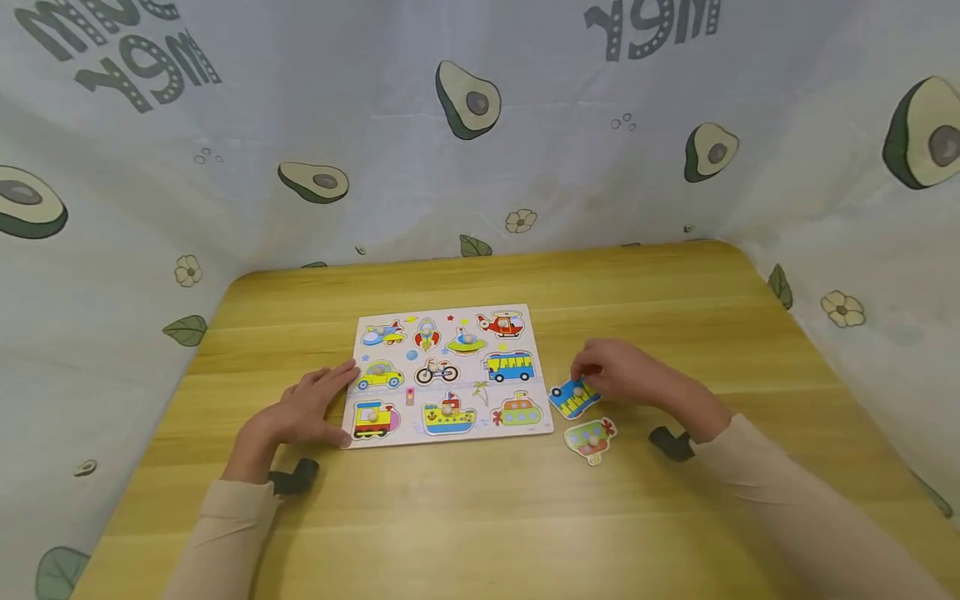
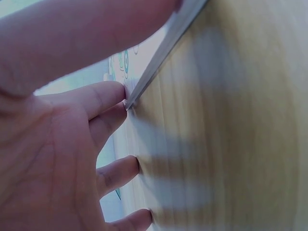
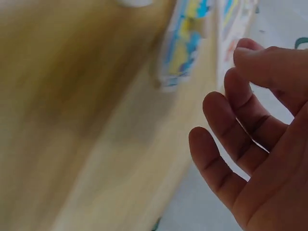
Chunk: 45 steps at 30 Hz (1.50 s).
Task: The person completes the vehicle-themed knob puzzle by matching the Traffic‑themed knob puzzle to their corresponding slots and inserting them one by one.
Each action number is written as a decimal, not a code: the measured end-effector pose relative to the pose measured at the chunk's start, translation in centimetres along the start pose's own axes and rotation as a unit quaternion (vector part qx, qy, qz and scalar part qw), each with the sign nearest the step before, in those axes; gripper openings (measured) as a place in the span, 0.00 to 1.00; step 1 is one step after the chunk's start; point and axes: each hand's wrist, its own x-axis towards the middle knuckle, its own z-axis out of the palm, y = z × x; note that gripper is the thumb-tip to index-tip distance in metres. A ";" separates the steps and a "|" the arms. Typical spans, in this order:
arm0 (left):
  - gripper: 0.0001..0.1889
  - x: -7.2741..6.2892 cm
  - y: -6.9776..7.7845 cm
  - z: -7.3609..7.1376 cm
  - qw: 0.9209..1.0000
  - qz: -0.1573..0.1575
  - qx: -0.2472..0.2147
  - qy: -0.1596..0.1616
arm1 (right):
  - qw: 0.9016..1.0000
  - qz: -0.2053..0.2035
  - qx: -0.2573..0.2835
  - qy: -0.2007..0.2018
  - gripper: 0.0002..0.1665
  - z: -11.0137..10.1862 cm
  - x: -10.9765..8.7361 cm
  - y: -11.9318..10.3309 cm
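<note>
My left hand (image 1: 310, 407) is spread along the left edge of a wooden peg puzzle board (image 1: 465, 423), with straight fingers and the thumb touching it. In the left wrist view, the thumb and fingertips meet the thin edge of that board. Right of the board lies a blue and yellow bus puzzle piece (image 1: 574, 400), turned upside down, its near corner close to the board. My right hand (image 1: 626, 372) hovers beside this piece; the right wrist view shows loosely bent fingers (image 3: 219, 115) holding nothing, apart from the bus piece (image 3: 182, 48).
A green submarine puzzle piece (image 1: 591, 440) lies upside down just below the bus piece. Knobbed vehicle pieces sit in the board, among them a train (image 1: 375, 419) and a ship (image 1: 448, 414). A cloth with avocado prints (image 1: 465, 183) hangs behind the wooden table (image 1: 480, 517).
</note>
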 end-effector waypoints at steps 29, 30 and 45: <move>0.54 -0.5 -0.1 0.0 1.000 0.010 -0.002 -0.004 | 0.996 0.056 -0.036 0.061 0.10 1.4 -0.3 1.9; 0.55 -0.5 -0.1 0.1 1.000 0.010 -0.003 -0.004 | 0.996 0.061 -0.035 0.061 0.11 1.4 -0.3 1.9; 0.55 -0.3 -0.1 0.2 1.000 0.007 0.000 -0.008 | 0.998 0.052 0.005 0.033 0.09 1.6 -1.0 3.3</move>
